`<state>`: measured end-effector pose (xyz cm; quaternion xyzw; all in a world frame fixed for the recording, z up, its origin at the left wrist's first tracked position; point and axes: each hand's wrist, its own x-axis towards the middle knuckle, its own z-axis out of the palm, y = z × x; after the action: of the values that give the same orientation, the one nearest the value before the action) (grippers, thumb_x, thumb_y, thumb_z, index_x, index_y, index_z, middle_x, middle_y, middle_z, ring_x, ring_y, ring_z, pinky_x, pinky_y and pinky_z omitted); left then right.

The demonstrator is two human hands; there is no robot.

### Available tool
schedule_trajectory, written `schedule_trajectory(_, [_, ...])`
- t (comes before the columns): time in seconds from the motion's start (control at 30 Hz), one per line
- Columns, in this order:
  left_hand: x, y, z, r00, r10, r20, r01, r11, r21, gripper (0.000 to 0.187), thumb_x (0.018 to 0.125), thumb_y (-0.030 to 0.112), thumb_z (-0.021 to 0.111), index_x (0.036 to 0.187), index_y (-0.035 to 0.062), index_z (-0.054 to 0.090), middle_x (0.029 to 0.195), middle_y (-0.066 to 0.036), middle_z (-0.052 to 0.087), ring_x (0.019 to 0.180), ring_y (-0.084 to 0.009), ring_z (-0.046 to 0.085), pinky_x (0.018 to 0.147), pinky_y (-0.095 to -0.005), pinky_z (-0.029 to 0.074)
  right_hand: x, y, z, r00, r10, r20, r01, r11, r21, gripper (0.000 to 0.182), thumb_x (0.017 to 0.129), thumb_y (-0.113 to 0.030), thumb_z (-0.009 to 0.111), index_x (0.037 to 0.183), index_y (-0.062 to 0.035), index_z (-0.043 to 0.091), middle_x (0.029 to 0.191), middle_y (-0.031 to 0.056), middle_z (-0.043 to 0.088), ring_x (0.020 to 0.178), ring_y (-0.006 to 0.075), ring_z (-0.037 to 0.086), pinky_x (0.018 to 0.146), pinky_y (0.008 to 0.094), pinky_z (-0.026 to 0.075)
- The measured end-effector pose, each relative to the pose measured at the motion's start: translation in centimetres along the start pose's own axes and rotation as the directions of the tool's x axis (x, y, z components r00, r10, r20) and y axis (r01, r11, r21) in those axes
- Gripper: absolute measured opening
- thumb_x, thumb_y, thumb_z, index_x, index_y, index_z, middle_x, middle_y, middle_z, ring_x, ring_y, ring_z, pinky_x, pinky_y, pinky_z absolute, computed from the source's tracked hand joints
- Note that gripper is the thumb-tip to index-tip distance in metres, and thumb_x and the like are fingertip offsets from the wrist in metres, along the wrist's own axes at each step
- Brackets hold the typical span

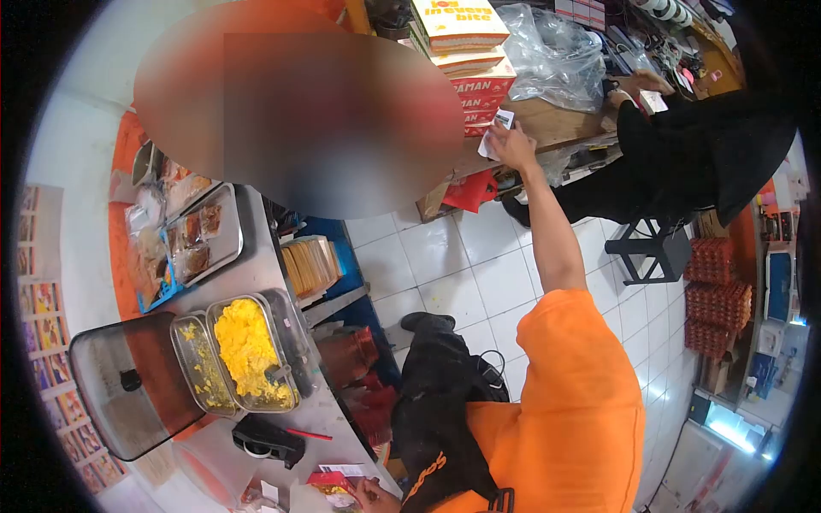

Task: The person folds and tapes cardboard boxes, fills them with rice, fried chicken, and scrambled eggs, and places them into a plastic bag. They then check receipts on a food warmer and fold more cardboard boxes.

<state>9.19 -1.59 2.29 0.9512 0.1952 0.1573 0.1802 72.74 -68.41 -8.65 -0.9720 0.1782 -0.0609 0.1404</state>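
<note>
At the bottom, my left hand point(377, 496) grips the edge of a small open red box point(332, 484) with yellow food in it. The hand is partly cut off by the frame. My right arm is stretched far forward. The fingers of my right hand point(513, 147) are closed on a white paper slip point(497, 135), beside a stack of red and white boxes point(485, 85) on a wooden counter point(556, 122). Near my left hand, a red pen point(310, 434) and a black tape dispenser point(268, 440) lie on the metal table point(256, 265).
Metal trays hold yellow food point(246, 346) and packaged items point(201, 232). A dark lid point(128, 385) lies beside them. Across the wooden counter is a person in black point(710, 154), near a black stool point(650, 252). A blurred patch hides the upper left. Egg trays point(717, 303) stand at right.
</note>
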Motion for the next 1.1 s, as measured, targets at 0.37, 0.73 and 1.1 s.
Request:
schedule_trajectory(0.37, [5.2, 13.7, -1.7, 0.958, -0.286, 0.001, 0.279, 0.934, 0.222, 0.012, 0.094, 0.001, 0.072, 0.104, -0.0049, 0.073, 0.106, -0.024, 0.072, 0.077, -0.0268, 0.071, 0.073, -0.0361, 0.063, 0.2, -1.4, -2.1, 0.989, -0.073, 0.127, 0.076, 0.997, -0.015, 0.056, 0.080, -0.062, 0.075, 0.123, -0.0258, 0.076, 0.132, 0.0016, 0.070, 0.127, 0.0407, 0.059, 0.097, 0.0606, 0.047])
schedule_trajectory(0.73, [6.2, 13.3, -1.2, 0.927, -0.369, 0.059, 0.336, 0.892, 0.302, 0.013, 0.096, 0.009, 0.073, 0.098, -0.0031, 0.074, 0.095, -0.017, 0.075, 0.079, -0.0236, 0.071, 0.074, -0.0353, 0.060, 0.8, -1.5, -0.6, 0.997, 0.016, 0.076, -0.006, 0.992, -0.130, 0.057, 0.089, -0.063, 0.063, 0.137, -0.0315, 0.065, 0.148, -0.0061, 0.058, 0.145, 0.0393, 0.040, 0.098, 0.0719, 0.037])
schedule_trajectory(1.1, [4.8, 8.5, -2.0, 0.963, -0.264, 0.053, 0.252, 0.953, 0.169, 0.019, 0.101, 0.008, 0.061, 0.109, -0.0061, 0.070, 0.104, -0.021, 0.074, 0.088, -0.0285, 0.071, 0.082, -0.0380, 0.058, -1.2, -0.2, -2.0, 0.955, 0.036, -0.294, 0.132, 0.835, 0.534, 0.065, 0.086, -0.037, 0.082, 0.139, -0.0068, 0.061, 0.147, 0.0186, 0.056, 0.133, 0.0286, 0.058, 0.106, 0.0396, 0.047])
